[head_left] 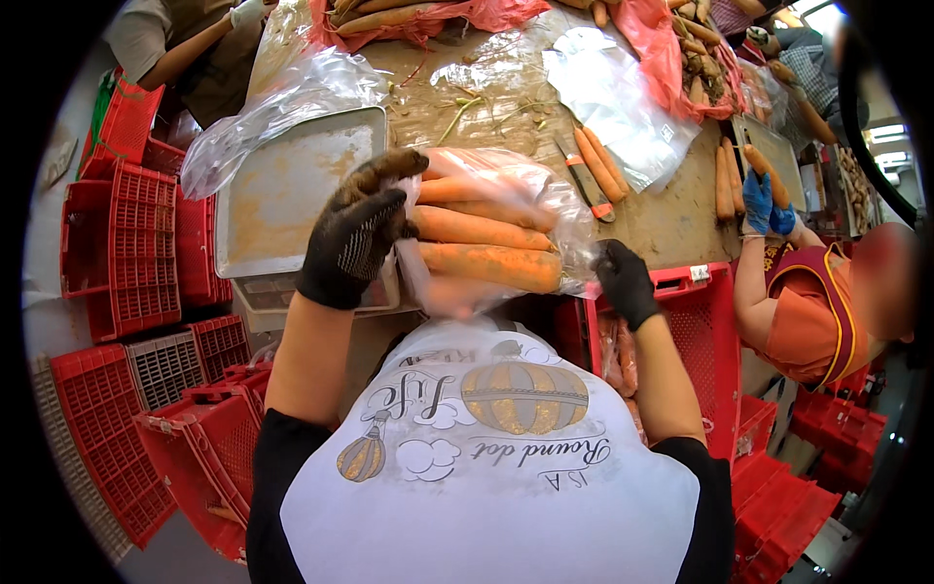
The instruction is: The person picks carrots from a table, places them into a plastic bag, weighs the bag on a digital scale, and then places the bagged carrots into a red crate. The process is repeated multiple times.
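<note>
Grip: my left hand [355, 229] curls round the clear bag [576, 229]'s left end, right hand [626, 284] pinches its right | inside: carrots [486, 261], at table [433, 112]'s near edge | red crate [705, 321]: bagged carrots [613, 352]

Black-gloved hands [350, 236], black-sleeved white shirt [486, 501]

Bright light glares off the tabletop [671, 234] and white plastic [623, 107]; fisheye edges bend into black; the carrot bag [562, 200] partly blurs.
</note>
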